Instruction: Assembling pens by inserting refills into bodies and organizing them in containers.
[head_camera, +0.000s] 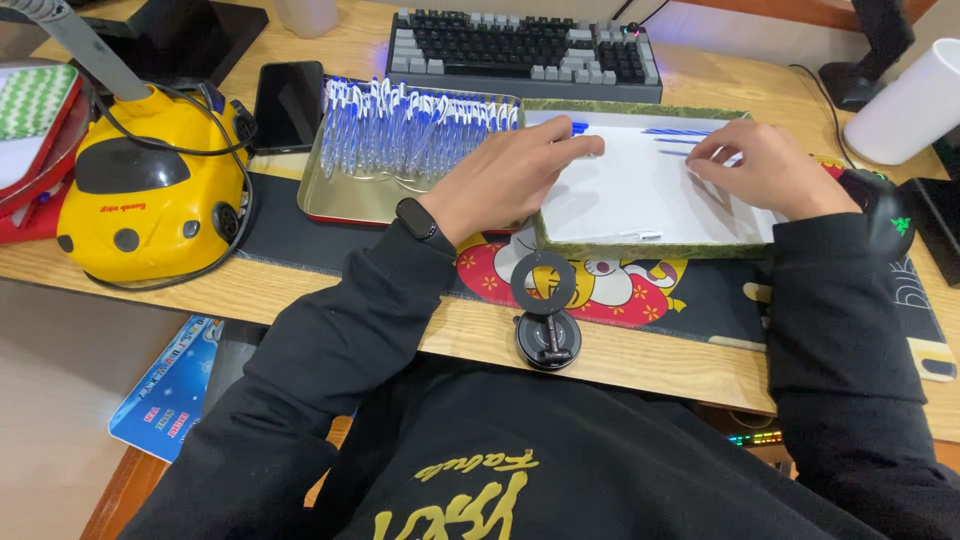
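A metal tray is packed with blue-and-white pens. Beside it, a green-rimmed box with a white floor holds loose blue refills. The left hand pinches one pen at the box edge; the right hand presses fingertips together on refills inside.

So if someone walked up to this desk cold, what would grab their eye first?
Probably the bright yellow car-shaped desk lamp at the left edge, then the metal tray beside it packed with blue-and-white pens. In the middle, the left hand and right hand rest inside a shallow white-lined box, close to thin blue refills, with a grey keyboard behind.
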